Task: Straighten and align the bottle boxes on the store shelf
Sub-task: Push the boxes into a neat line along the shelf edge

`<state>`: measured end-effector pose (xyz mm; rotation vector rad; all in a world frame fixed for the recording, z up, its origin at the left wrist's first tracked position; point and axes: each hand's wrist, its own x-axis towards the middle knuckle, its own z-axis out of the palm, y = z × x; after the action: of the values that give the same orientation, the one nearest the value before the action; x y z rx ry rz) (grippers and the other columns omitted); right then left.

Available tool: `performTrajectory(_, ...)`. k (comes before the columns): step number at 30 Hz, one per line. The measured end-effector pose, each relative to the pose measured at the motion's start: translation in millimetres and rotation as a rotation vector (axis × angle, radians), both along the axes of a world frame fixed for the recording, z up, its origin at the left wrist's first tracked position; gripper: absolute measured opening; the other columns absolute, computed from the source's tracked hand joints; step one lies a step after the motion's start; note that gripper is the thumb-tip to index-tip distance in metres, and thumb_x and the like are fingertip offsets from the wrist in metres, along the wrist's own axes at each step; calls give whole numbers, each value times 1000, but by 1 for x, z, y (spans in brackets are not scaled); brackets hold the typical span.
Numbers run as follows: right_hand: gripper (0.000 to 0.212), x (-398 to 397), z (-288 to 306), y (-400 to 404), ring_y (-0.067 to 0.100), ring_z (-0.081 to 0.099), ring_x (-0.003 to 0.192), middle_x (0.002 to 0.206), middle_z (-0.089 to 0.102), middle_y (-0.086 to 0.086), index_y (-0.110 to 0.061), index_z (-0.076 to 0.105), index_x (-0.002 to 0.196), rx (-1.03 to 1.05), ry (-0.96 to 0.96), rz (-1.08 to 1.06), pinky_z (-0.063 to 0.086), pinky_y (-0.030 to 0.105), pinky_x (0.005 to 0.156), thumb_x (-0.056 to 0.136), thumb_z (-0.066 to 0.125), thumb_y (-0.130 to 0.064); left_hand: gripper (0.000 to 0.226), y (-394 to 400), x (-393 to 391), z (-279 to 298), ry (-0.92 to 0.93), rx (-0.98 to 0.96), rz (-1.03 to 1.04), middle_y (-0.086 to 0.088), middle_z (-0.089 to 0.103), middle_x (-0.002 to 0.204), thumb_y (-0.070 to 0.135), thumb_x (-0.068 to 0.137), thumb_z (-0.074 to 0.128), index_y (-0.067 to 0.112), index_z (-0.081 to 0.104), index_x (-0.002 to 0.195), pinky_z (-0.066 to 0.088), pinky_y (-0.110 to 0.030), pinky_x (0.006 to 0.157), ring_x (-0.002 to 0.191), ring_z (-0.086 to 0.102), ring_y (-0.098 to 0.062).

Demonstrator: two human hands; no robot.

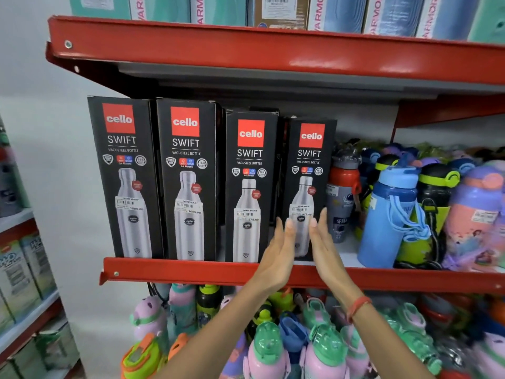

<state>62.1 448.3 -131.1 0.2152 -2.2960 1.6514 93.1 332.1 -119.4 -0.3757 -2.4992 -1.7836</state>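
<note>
Several black bottle boxes with red logos stand upright along the red middle shelf (191, 270). The two tall ones, the leftmost box (124, 176) and the second box (188, 179), stand side by side. A shorter third box (250, 184) follows. The smallest, the fourth box (310, 170), stands set back with a gap to its left. My left hand (278, 250) and my right hand (322, 244) are flat with fingers straight, palms facing each other, framing the lower front of the fourth box. Neither hand holds anything.
Loose coloured drinking bottles crowd the shelf right of the boxes, nearest a grey-and-red bottle (341, 192) and a blue bottle (388, 217). The red upper shelf (273, 50) carries teal and blue cartons. More bottles (273, 346) fill the shelf below. Another rack (21, 283) stands at left.
</note>
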Motion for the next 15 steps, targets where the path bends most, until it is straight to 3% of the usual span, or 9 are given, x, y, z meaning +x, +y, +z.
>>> performTrajectory(6,71,35,-7,5,4,11,147,150,11,-24,-41,-4,151,74,5,23,10,29,118,88,22,-64,76,-17,30,-5,13,27,-27,14,8,160,71,86,5,31,9,151,4,-20,111,132,6,10)
performTrajectory(11,69,45,-2,6,5,13,146,144,11,-28,-44,-3,150,90,-12,25,12,33,120,89,23,-64,76,-19,39,-3,28,15,-51,13,9,161,71,86,6,31,10,151,4,-20,111,134,7,9)
performTrajectory(15,72,45,3,2,9,13,148,158,13,-16,-40,-2,151,90,-45,14,13,36,120,89,24,-67,76,-27,41,6,-4,-63,-99,12,5,161,73,85,6,33,7,150,3,-31,119,145,5,-2)
